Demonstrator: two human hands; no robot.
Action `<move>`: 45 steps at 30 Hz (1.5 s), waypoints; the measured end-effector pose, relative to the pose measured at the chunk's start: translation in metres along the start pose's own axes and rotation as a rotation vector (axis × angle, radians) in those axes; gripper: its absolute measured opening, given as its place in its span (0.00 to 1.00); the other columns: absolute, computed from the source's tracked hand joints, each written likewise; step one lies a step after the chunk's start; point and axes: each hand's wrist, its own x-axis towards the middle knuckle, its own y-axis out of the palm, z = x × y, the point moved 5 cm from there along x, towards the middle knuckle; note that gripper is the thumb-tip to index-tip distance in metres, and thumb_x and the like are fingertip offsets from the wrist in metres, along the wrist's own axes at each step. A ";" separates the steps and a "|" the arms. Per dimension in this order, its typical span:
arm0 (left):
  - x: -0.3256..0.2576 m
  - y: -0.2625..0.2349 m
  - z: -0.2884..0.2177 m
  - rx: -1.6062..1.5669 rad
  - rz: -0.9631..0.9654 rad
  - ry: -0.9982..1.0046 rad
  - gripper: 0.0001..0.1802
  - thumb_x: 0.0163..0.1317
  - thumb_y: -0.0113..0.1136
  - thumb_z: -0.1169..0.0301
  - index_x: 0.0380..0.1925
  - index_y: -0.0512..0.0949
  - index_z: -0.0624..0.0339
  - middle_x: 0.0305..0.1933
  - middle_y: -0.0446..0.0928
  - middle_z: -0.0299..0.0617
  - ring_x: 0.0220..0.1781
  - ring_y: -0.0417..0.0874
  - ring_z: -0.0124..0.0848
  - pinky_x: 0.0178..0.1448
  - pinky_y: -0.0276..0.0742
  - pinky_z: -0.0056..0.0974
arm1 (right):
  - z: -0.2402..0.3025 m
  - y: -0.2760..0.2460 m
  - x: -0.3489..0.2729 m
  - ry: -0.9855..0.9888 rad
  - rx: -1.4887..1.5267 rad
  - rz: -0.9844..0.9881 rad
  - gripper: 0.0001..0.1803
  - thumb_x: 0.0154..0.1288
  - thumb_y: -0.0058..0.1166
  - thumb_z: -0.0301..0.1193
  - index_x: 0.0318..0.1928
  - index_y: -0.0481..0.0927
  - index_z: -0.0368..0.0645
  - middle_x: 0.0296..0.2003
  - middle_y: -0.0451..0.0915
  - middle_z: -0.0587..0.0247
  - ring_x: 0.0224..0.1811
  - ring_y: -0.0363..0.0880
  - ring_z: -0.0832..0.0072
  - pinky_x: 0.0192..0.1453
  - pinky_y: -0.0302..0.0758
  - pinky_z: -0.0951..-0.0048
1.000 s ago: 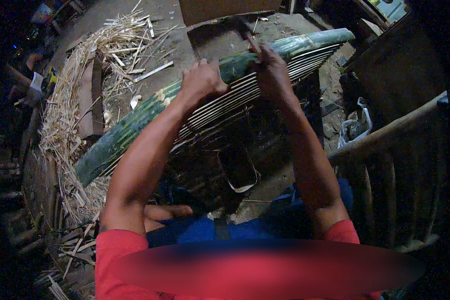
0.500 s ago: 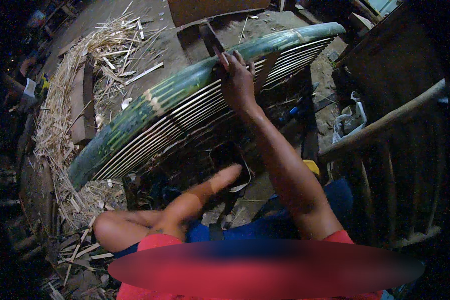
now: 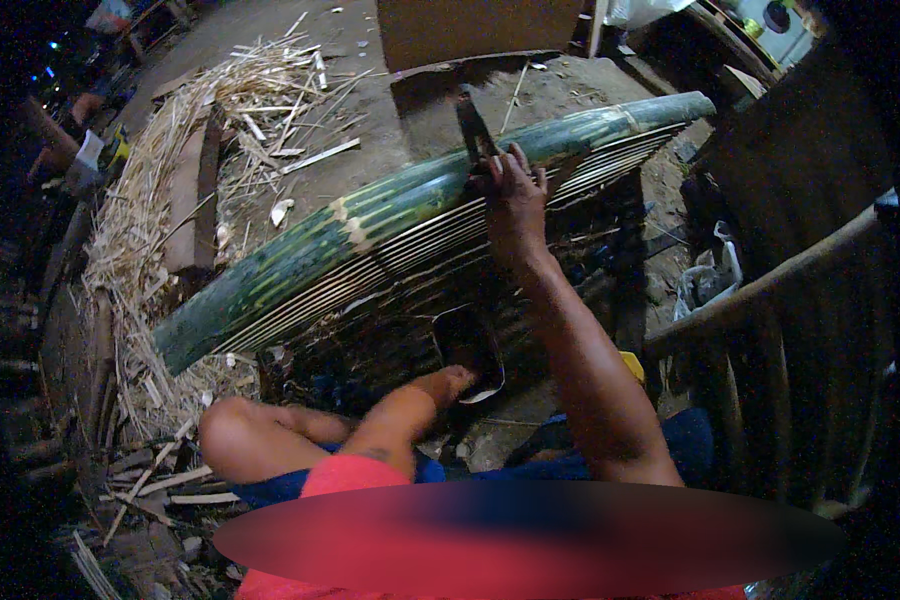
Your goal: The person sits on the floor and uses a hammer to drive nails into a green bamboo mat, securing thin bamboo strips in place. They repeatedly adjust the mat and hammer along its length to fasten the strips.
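Observation:
A long, curved piece of green bamboo lies slantwise in front of me. Thin pale strips run in a row along its near side. My right hand is closed round the handle of a knife at the bamboo's middle, and the dark blade points away from me across the far edge. My left hand reaches low beneath the bamboo, at a dark container with a pale rim. Its fingers are lost in shadow, so what they touch cannot be made out.
Shavings and split strips heap up on the left around a wooden block. A brown board stands at the back. On the right are a wooden rail and a white plastic bag. Another person's arm shows far left.
The whole view has shifted, so the scene sits lower and farther right. The row of strips looks narrower, the bamboo being tilted differently. My left hand has drawn back slightly; the right still grips the knife.

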 end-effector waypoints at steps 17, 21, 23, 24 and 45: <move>-0.214 -0.259 0.139 -0.689 -1.367 -0.006 0.07 0.68 0.58 0.72 0.42 0.83 0.58 0.42 0.87 0.39 0.43 0.85 0.29 0.51 0.78 0.34 | 0.039 -0.031 0.022 0.168 0.089 0.253 0.15 0.68 0.55 0.31 0.52 0.74 0.41 0.44 0.82 0.47 0.50 0.81 0.49 0.50 0.74 0.52; -0.198 -0.255 0.164 -0.732 -1.200 -0.190 0.11 0.69 0.59 0.64 0.44 0.84 0.56 0.41 0.87 0.39 0.42 0.84 0.29 0.50 0.77 0.36 | 0.105 -0.056 -0.018 0.234 0.236 0.411 0.28 0.70 0.52 0.29 0.68 0.62 0.41 0.48 0.80 0.39 0.51 0.80 0.43 0.54 0.74 0.53; -0.197 -0.257 0.171 -0.695 -1.161 -0.218 0.12 0.68 0.60 0.63 0.45 0.84 0.55 0.40 0.87 0.39 0.41 0.84 0.30 0.48 0.77 0.36 | 0.128 -0.068 -0.033 0.216 0.349 0.456 0.35 0.71 0.49 0.27 0.75 0.51 0.43 0.55 0.77 0.35 0.58 0.76 0.40 0.62 0.72 0.55; -0.197 -0.258 0.175 -0.643 -1.162 -0.271 0.12 0.68 0.60 0.63 0.45 0.84 0.55 0.40 0.87 0.39 0.41 0.84 0.29 0.47 0.76 0.35 | 0.141 -0.075 -0.032 0.088 0.383 0.427 0.37 0.71 0.48 0.26 0.76 0.49 0.44 0.59 0.73 0.34 0.62 0.72 0.39 0.64 0.69 0.57; -0.200 -0.264 0.172 -0.470 -1.192 -0.326 0.17 0.64 0.61 0.54 0.48 0.83 0.49 0.40 0.86 0.47 0.41 0.87 0.43 0.45 0.79 0.42 | 0.181 -0.080 -0.017 -0.124 0.204 0.417 0.35 0.66 0.44 0.22 0.72 0.55 0.53 0.40 0.75 0.42 0.35 0.77 0.43 0.41 0.76 0.49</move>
